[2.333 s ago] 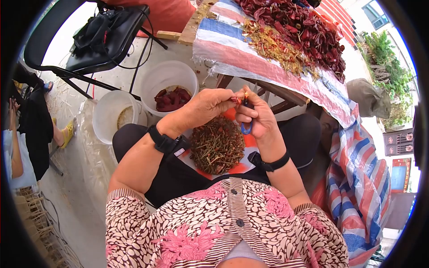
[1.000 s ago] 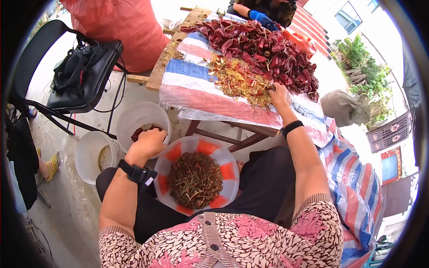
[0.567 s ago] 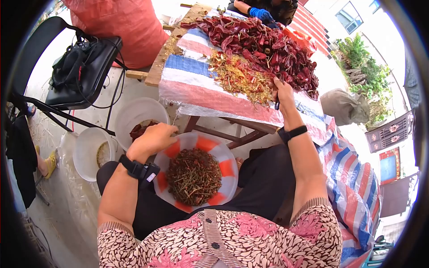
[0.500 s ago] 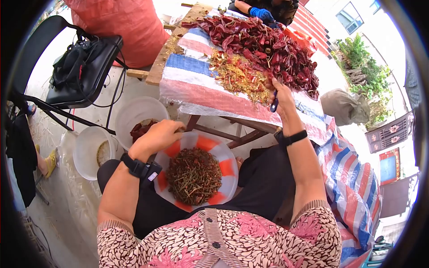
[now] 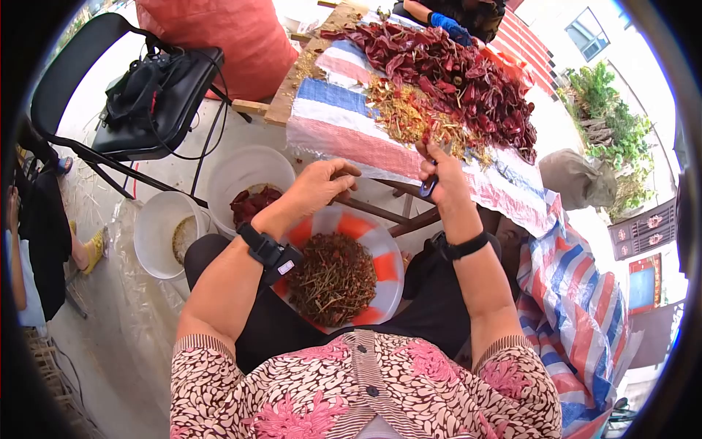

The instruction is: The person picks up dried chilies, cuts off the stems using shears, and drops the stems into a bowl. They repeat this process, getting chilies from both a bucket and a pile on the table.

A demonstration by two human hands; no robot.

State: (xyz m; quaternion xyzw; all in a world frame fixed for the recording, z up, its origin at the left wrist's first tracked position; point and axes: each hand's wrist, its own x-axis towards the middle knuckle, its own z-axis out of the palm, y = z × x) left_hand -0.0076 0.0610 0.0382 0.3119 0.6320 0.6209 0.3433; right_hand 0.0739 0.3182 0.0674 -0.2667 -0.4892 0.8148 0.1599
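My right hand (image 5: 442, 175) is closed around what look like dark blue-handled scissors (image 5: 428, 187) at the table's near edge; their blades are hard to make out. A small red bit shows at its fingertips. My left hand (image 5: 322, 187) hovers above the bowl's far rim, fingers bent and apart, with nothing visible in it. Between my legs sits a white and orange bowl (image 5: 391, 282) full of dried stems and bits (image 5: 333, 282). Dark red dried chilli peppers (image 5: 468, 80) are heaped on the table, with yellow seeds and scraps (image 5: 402, 113) before them.
A striped woven sheet (image 5: 329, 135) covers the table. Left of the bowl stand a white bucket (image 5: 227, 172) with red peppers and a smaller one (image 5: 150, 241). A black chair (image 5: 161, 132) holds a bag. A co-worker's blue-gloved hand (image 5: 450, 28) is beyond the heap.
My left hand has moved right and up, its fingers spreading. My right hand has drawn back a little toward me, still holding the scissors. The view has shifted slightly.
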